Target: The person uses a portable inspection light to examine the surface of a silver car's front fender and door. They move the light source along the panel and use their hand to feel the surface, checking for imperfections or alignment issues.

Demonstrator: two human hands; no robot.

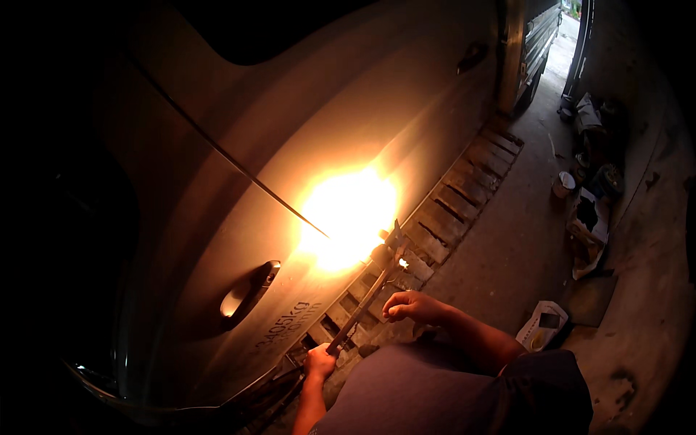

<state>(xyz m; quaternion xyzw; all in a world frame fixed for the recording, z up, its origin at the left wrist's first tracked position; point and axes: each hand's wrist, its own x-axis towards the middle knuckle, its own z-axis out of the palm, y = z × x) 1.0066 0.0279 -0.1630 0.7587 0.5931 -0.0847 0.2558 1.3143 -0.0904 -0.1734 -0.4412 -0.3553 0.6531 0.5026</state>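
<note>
My left hand (320, 361) is wrapped round the lower end of a long, slim rod-like tool (358, 314). The tool slants up and away towards a vehicle's light-coloured side door (232, 239). At its far end sits a darker, wider head (384, 252), close to the panel. A blinding yellow-white glow (351, 214) covers the door there and hides the surface under it. A small bright spot (403, 264) shows just beside the head. My right hand (412, 307) hovers to the right of the rod, apart from it, fingers curled in with nothing visible in them.
A door handle (250, 293) juts out at left. Slatted wooden pallets (464, 185) lie along the vehicle's lower edge. On the floor at right are a white tub (563, 184), a torn bag (589, 225) and a white container (544, 325). Daylight enters through a far opening (568, 47).
</note>
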